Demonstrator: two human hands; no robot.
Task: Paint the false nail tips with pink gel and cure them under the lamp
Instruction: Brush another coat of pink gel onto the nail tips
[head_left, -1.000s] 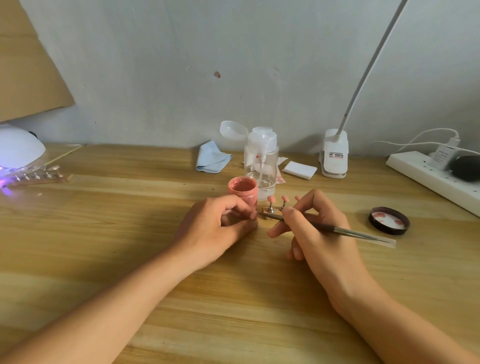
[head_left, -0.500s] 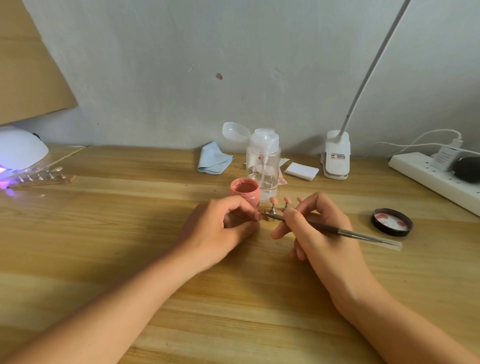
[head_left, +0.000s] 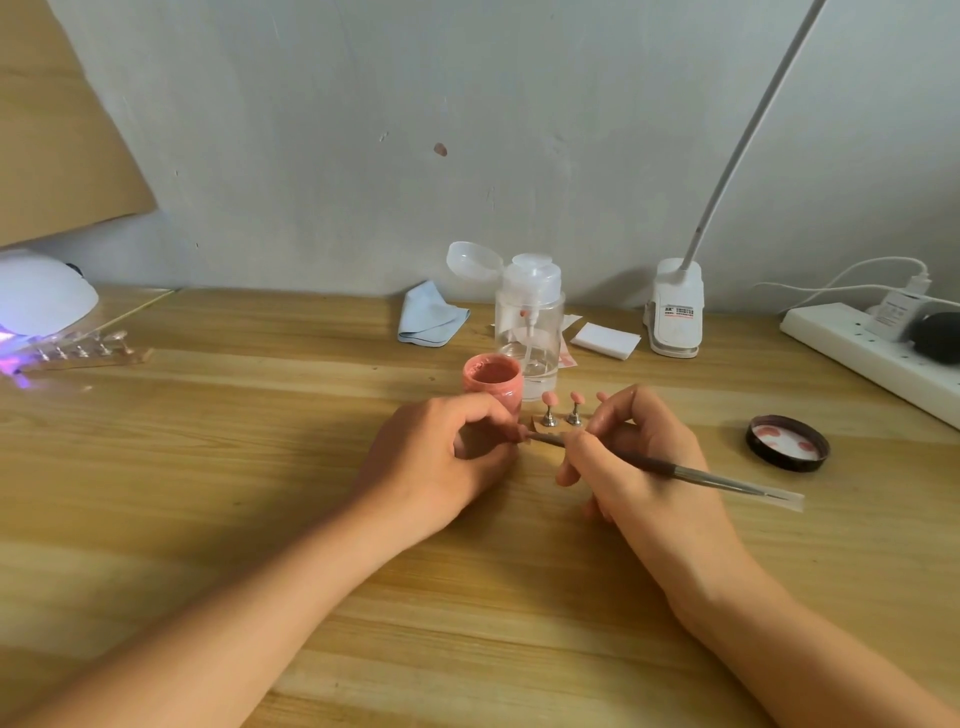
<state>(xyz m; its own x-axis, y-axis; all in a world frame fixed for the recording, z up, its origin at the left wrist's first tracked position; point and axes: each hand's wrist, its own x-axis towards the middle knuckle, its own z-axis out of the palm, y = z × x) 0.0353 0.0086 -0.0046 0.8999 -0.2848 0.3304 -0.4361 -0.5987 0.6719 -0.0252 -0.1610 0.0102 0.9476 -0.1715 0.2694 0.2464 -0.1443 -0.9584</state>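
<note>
The brush (head_left: 675, 470) decides the coming stroke. Its long axis slants across the middle of the frame, from its capped end at the lower right up to its working tip at the left. That tip meets the curled fingertips of the left hand (head_left: 441, 457).

The right hand (head_left: 639, 467) pinches the brush near the front, pen-fashion, with its heel on the table (head_left: 260, 519). The left hand's thumb and forefinger close together where the tip arrives. Whether they pinch a nail there is hidden, so I cannot tell.

Two pink nail tips (head_left: 550, 399) stand upright on small metal posts just above the brush in the frame, between the two hands. They are closer to the right hand's knuckles. The open gel jar (head_left: 492, 382) sits just left of them, touching or nearly touching the left hand.

The curing lamp (head_left: 41, 301) glows violet at the far left edge, well apart from the work, with a strip of stands (head_left: 88, 351) at its mouth. By my judgement the left hand is the nearer one for carrying anything there.
</note>
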